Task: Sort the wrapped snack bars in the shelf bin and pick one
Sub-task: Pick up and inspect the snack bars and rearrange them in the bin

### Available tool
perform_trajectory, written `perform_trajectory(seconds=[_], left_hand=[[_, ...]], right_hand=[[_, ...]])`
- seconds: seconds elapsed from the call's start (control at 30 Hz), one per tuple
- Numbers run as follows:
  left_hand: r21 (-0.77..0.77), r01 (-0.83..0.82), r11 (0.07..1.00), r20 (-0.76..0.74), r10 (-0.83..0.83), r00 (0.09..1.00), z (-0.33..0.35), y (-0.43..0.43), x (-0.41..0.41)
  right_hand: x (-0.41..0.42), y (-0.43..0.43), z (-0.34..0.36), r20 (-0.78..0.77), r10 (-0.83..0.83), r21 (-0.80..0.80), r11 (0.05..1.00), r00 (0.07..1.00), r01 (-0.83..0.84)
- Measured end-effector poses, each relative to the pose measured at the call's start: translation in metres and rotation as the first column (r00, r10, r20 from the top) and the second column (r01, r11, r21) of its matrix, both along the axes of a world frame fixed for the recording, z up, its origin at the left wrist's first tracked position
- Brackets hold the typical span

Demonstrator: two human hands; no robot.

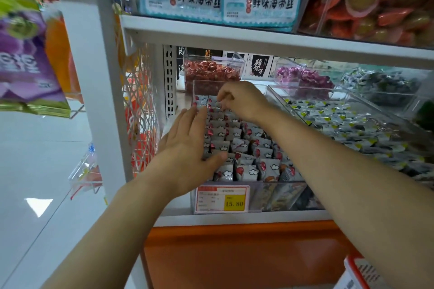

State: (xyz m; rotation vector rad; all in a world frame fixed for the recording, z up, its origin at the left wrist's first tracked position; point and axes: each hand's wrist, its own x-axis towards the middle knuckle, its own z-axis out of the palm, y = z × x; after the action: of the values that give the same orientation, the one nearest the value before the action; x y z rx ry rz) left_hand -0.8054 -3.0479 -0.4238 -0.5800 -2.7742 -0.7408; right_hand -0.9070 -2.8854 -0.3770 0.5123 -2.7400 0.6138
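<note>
Can't tell if the curled right hand (243,101) pinches anything; left hand (187,148) lies flat, fingers straight, on the snack bars (258,151).

1. Our left hand (187,148) covers the snack bars (244,148) along the left side of the bin (270,195).
2. Our right hand (242,98) curls over the back rows; we cannot tell whether it pinches a bar.
3. We cannot read the small print on the price tag (222,198).
4. The purple bag (25,61) is blurred and cut by the left edge.
</note>
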Motion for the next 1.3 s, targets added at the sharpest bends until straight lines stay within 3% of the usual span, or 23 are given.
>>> perform_trajectory(seconds=[0.1, 0.2, 0.37, 0.57, 0.67, 0.73, 0.83, 0.9, 1.0, 1.13, 1.3], left_hand=[[-0.001, -0.004, 1.000, 0.005, 0.004, 1.000, 0.001, 0.000, 0.000], [-0.002, -0.005, 1.000, 0.009, 0.005, 1.000, 0.001, 0.000, 0.001], [0.016, 0.003, 1.000, 0.024, -0.003, 1.000, 0.003, 0.001, 0.003], [0.046, -0.010, 0.999, 0.012, 0.010, 1.000, 0.002, 0.001, 0.005], [0.045, -0.054, 0.998, -0.064, 0.057, 0.996, 0.003, 0.002, 0.008], [0.045, -0.107, 0.993, -0.238, 0.115, 0.964, 0.007, 0.005, 0.013], [0.203, -0.104, 0.974, -0.388, 0.177, 0.904, 0.015, 0.011, 0.022], [0.317, -0.034, 0.948, -0.323, 0.142, 0.936, 0.019, 0.019, 0.030], [0.421, 0.028, 0.907, -0.103, 0.017, 0.995, 0.015, 0.032, 0.044], [0.617, 0.004, 0.787, 0.101, -0.085, 0.991, 0.011, 0.038, 0.051], [0.789, -0.089, 0.608, 0.256, -0.194, 0.947, 0.014, 0.036, 0.051]], right_hand=[[-0.008, -0.008, -0.006, 0.015, -0.029, 0.295, 0.955, 0.999, 0.024], [-0.012, -0.013, -0.008, -0.001, -0.061, 0.348, 0.936, 0.998, 0.058], [-0.006, -0.007, 0.001, -0.007, -0.006, -0.020, 1.000, 1.000, 0.006], [0.028, 0.008, 0.008, -0.158, -0.065, -0.392, 0.920, 0.985, -0.003], [0.055, 0.020, 0.003, -0.165, -0.125, -0.604, 0.797, 0.978, 0.000], [0.076, 0.032, -0.001, -0.129, -0.144, -0.752, 0.659, 0.981, -0.002], [0.108, 0.049, -0.009, -0.035, -0.144, -0.902, 0.431, 0.989, 0.031], [0.127, 0.057, -0.016, 0.011, -0.106, -0.943, 0.329, 0.994, 0.045], [0.150, 0.062, -0.024, 0.028, -0.031, -0.974, 0.225, 0.999, 0.034], [0.164, 0.063, -0.030, 0.071, 0.045, -0.993, 0.102, 0.996, 0.066], [0.171, 0.066, -0.035, 0.098, 0.130, -0.994, 0.061, 0.987, 0.091]])
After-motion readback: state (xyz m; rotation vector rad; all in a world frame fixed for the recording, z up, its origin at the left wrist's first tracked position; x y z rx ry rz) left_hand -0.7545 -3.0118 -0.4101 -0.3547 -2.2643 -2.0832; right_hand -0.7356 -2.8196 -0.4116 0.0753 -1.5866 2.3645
